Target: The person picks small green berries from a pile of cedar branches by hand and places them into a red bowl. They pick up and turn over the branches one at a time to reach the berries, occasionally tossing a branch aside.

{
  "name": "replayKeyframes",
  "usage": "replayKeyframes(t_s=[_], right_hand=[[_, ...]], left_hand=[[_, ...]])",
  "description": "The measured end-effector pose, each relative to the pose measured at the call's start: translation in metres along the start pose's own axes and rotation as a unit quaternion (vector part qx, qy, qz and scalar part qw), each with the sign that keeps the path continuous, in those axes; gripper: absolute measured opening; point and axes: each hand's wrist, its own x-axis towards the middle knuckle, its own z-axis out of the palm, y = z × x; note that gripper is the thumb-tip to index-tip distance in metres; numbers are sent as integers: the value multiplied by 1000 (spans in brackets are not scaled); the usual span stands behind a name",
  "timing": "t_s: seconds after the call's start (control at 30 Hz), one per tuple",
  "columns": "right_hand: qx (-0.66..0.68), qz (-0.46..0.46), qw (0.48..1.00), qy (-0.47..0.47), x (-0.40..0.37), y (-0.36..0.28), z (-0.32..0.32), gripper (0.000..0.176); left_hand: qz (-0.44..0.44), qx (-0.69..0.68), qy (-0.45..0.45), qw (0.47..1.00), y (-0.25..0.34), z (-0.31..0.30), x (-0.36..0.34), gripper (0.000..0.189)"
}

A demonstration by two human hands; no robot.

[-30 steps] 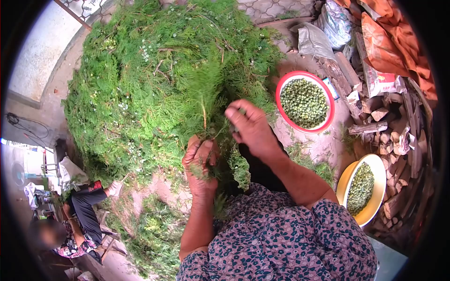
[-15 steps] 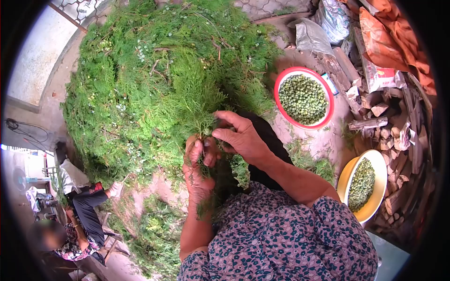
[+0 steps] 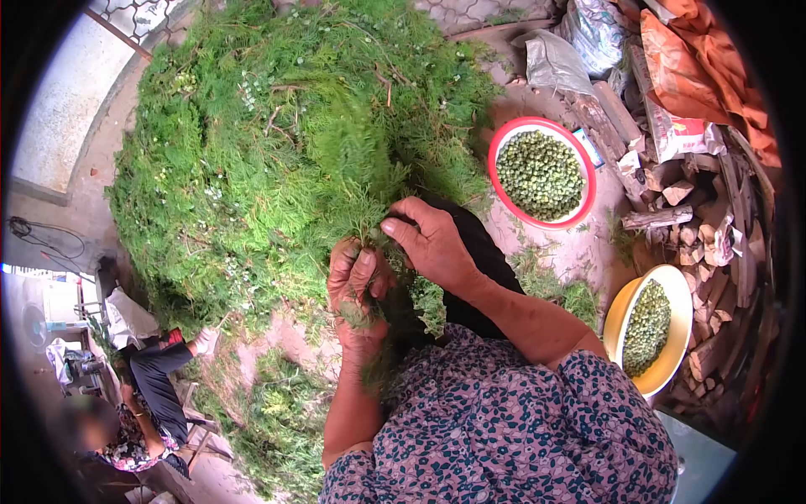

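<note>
A leafy evergreen sprig (image 3: 357, 164) with feathery green fronds points away from me, its upper part blurred. My left hand (image 3: 359, 281) is closed around its stem end, thumb on top. At the right side of the stem, my right hand (image 3: 432, 245) pinches the foliage between thumb and forefinger; whether a berry is between those fingertips is hidden. Thin bits of green hang over my left wrist. Just beyond both hands rises a large heap of cut evergreen branches (image 3: 210, 168) with small pale berries among the fronds.
To the right stands a red-rimmed basin (image 3: 495, 168) of round green berries. A yellow basin (image 3: 617, 315) holding more berries tilts beside stacked firewood (image 3: 697, 227). Sacks (image 3: 554, 63) lie at the back right. At lower left another person (image 3: 155, 395) sits near loose greenery (image 3: 273, 420).
My left thumb has straightened and moved up along the stem, and the sprig's fronds have shifted. My right fingertips have drawn closer together at the sprig.
</note>
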Motion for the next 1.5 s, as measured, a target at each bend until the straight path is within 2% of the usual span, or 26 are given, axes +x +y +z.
replayKeyframes(t_s=[0.07,0.1,0.17,0.27,0.5,0.7,0.77,0.9,1.0,1.07,1.1,1.17,1.2,1.23,1.3,1.33,1.4,1.43,1.47,1.5], right_hand=[[101,144,984,4,-1,-10,-1,17],[101,144,984,3,-1,-11,-3,17],[319,246,914,-39,-1,-12,-7,18],[377,265,887,-34,1,-11,-8,17],[419,261,868,-53,-1,-8,-9,18],[468,259,840,-96,-3,2,-12,18],[515,242,813,-127,-3,3,-14,17],[529,255,800,-123,-4,2,-12,16],[561,278,772,-110,-5,3,-13,17],[622,264,733,-76,-6,5,-17,16],[621,264,734,-76,-3,4,-21,16],[586,215,781,-20,2,3,-29,18],[562,197,803,-33,2,-1,-30,16],[562,199,802,-33,1,-7,-28,16],[469,239,850,8,1,-22,-22,14],[468,240,850,7,0,-21,-22,14],[353,152,919,-88,-4,-16,-20,15],[353,152,919,-87,-5,-15,-17,15],[167,48,984,-48,-4,-15,-12,16],[-29,-57,998,-7,-3,-16,-7,18]], left_hand=[[-18,-3,37,999,-4,0,0,16],[-18,-3,37,999,-3,1,1,16],[-17,6,34,999,-2,1,1,18],[-23,5,21,1000,0,-1,1,19],[-9,7,32,999,5,5,-1,23],[-11,19,34,999,5,3,-1,25],[-6,10,37,999,4,4,-1,25],[-20,-5,59,998,5,7,-3,26],[-39,-16,46,998,4,5,-3,27],[-10,-40,75,996,3,5,-2,25],[-9,-41,75,996,5,2,-1,25],[-15,-18,72,997,10,-4,0,25],[-2,-18,72,997,10,0,0,25],[-2,-18,73,997,11,2,-1,25],[15,9,55,998,11,5,-2,27],[15,9,55,998,10,5,-2,27],[31,61,67,995,7,5,-2,26],[30,61,67,995,5,4,-2,26],[31,72,61,995,4,4,-3,27],[32,83,56,994,3,4,-3,28]])
